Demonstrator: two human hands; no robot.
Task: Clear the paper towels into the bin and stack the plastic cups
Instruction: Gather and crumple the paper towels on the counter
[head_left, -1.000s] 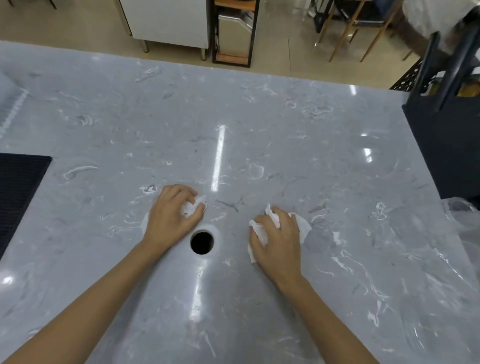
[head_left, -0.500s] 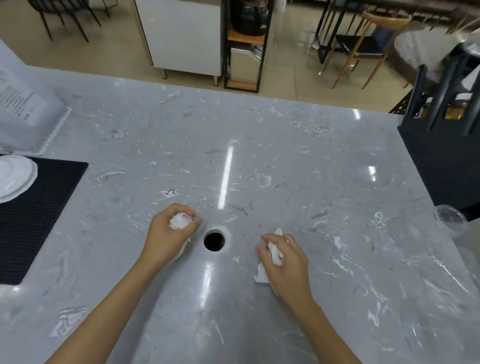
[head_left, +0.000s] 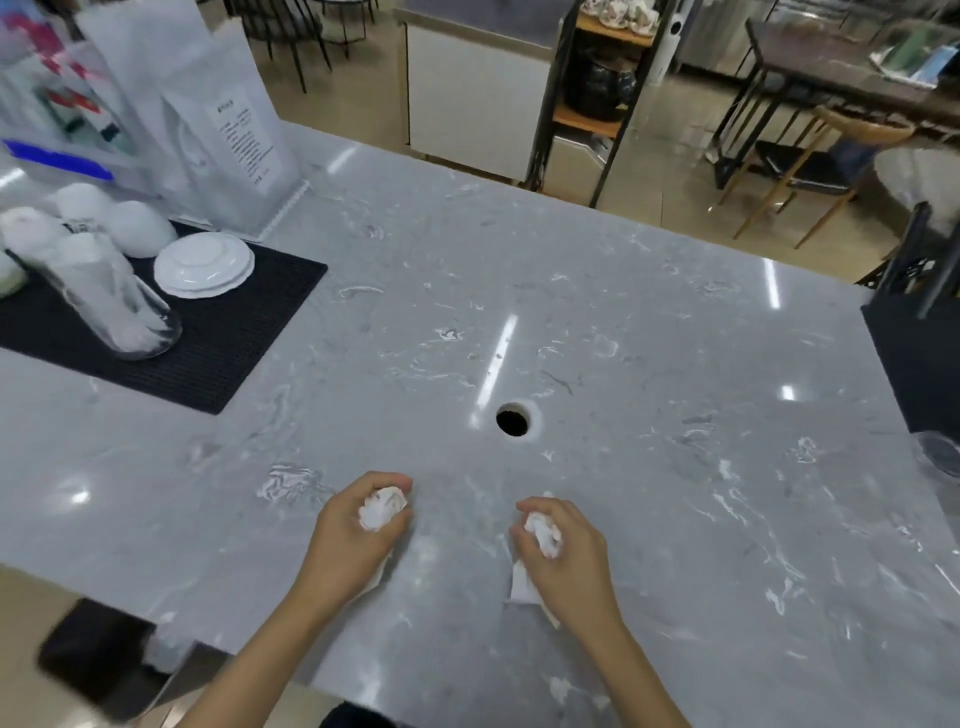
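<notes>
My left hand (head_left: 353, 540) is closed around a crumpled white paper towel (head_left: 382, 509), held just above the grey marble counter (head_left: 649, 322) near its front edge. My right hand (head_left: 566, 556) grips a second crumpled paper towel (head_left: 540, 535), with a loose corner hanging down below the palm. Both hands sit nearer to me than the round hole (head_left: 512, 420) in the counter. A clear plastic cup (head_left: 940, 454) is partly visible at the right edge. No bin is clearly in view.
A black mat (head_left: 218, 338) at the left carries stacked white plates (head_left: 205, 265), upturned white bowls (head_left: 135, 226) and a tipped clear glass (head_left: 111, 306). White bags (head_left: 208, 114) stand behind it. A black box (head_left: 919, 358) sits at the right edge. A dark object (head_left: 93, 654) lies on the floor below left.
Both hands have pulled back from beside the hole toward the counter's front edge, bunching the towels tighter. The view has lifted and swung left, bringing the mat and dishes into sight.
</notes>
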